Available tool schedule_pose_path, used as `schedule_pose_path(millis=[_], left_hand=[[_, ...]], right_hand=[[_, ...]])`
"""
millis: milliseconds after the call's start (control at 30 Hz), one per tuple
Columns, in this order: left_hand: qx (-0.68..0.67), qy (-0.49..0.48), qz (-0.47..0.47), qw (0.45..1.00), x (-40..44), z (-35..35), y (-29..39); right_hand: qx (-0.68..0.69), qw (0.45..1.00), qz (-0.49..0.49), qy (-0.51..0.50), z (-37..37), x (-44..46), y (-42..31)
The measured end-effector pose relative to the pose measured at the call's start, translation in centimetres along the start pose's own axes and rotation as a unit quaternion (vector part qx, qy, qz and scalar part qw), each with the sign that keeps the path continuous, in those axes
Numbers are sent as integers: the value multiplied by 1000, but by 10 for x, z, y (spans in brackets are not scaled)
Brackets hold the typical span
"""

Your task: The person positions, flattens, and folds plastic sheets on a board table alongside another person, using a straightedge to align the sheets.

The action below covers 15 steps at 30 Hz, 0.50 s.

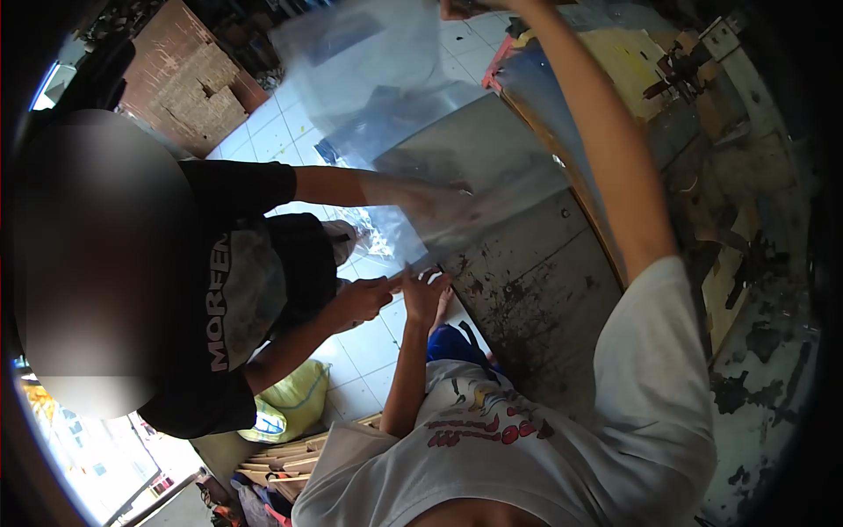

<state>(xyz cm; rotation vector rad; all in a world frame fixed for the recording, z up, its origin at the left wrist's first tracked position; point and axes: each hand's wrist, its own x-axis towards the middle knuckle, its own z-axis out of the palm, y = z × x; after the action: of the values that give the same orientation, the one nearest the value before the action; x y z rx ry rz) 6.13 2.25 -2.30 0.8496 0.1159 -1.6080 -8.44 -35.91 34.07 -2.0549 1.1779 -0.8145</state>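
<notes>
A clear plastic sheet point(378, 70), smeared by motion, rises at the top and spreads across the near part of the worktable point(544, 299). My right arm reaches far up. At the top edge, partly cut off, my right hand point(474, 7) is closed at the sheet's border. Low by the table's corner, my left hand point(423, 297) has bent fingers at the sheet's lower corner, which is hard to see. Close beside it is a co-worker's hand point(364, 300), fingers closed. The co-worker's other hand point(443, 200) shows blurred through the plastic over the table.
The co-worker in a black shirt point(246, 281) stands opposite, at the left. A yellow sack point(294, 395) and stacked wooden slats point(281, 461) lie below. A worn board point(189, 79) leans at the back. Metal fittings point(689, 66) sit on the right-hand bench.
</notes>
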Motion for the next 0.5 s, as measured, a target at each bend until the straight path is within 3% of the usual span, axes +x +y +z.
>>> schedule_pose_path(millis=[67,100,133,167,233,300,500], left_hand=[[5,-6,18,1000,-3,6,-1],[-29,18,-18,999,-22,33,8],[20,20,63,998,-5,10,-7],[54,43,90,994,-6,11,-13],[139,74,111,981,-1,17,-18],[245,100,89,960,0,18,-15],[245,148,161,945,9,36,-18]], right_hand=[[-85,996,-6,1,29,-54,97],[-83,996,26,10,45,-92,144],[-197,976,81,-42,46,-131,149],[-115,992,59,3,60,-171,192],[-166,982,94,3,69,-227,259],[-172,976,129,45,67,-264,269],[-138,964,209,87,64,-294,284]])
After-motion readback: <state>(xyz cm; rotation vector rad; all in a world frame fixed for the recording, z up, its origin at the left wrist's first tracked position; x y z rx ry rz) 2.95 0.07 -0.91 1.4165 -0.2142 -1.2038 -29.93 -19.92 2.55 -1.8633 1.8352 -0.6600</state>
